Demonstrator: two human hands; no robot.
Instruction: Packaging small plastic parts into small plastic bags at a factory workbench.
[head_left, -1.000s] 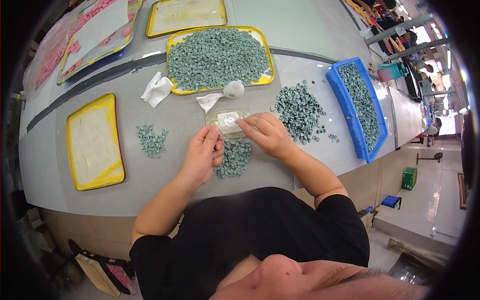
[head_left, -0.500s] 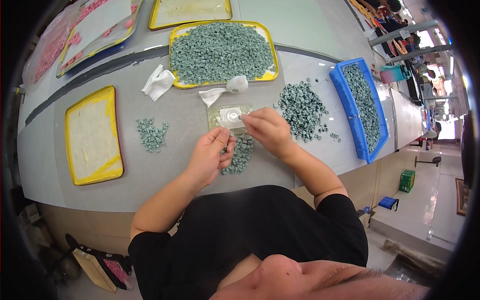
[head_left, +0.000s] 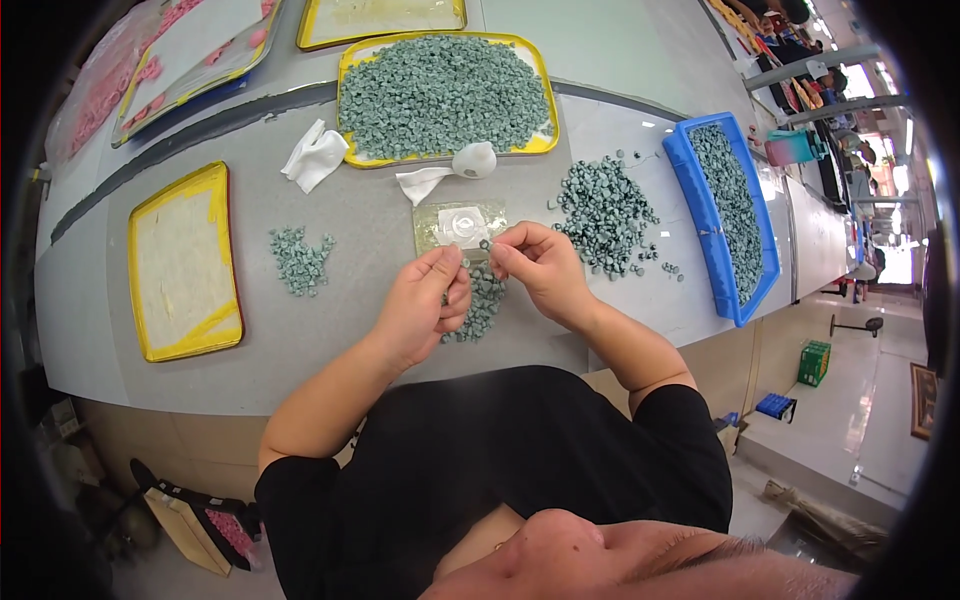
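Note:
My right hand (head_left: 545,270) pinches a small grey-green piece (head_left: 485,244) between thumb and fingertips. Close beside it, my left hand (head_left: 428,300) is closed, thumb against the forefinger; whatever it may hold is too small to make out. Just beyond both hands lies a translucent yellowish block (head_left: 428,228) with a white pad (head_left: 458,222) on it. A small heap of grey-green pieces (head_left: 484,305) sits below the hands, partly covered by them. Farther off, a white rounded object (head_left: 474,160) rests by a folded white cloth (head_left: 420,183).
A yellow-rimmed tray (head_left: 545,70) heaped with grey-green pieces stands at the back. To the right are a loose dark green heap (head_left: 608,215) and a filled blue bin (head_left: 690,190). At left are a small heap (head_left: 300,262), a white cloth (head_left: 316,156) and another yellow-rimmed tray (head_left: 185,265).
My right hand has drawn back from the white pad toward me, with the small piece in its fingertips. My left hand stays nearly in place.

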